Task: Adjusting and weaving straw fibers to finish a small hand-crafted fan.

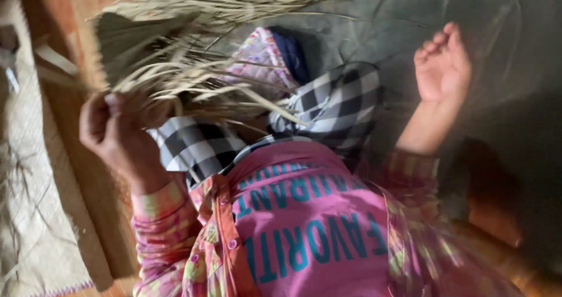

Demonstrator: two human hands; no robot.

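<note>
Left hand (117,127) closed around the near ends of a bundle of dry straw (193,57), stalks fanning up and to the right, away from the body, long axis slanting over the checked cloth (328,106) on the lap. Right hand (442,62) empty, fingers loosely spread, palm up, well apart from the straw on the far side. Woven mat (35,215) at left.
</note>
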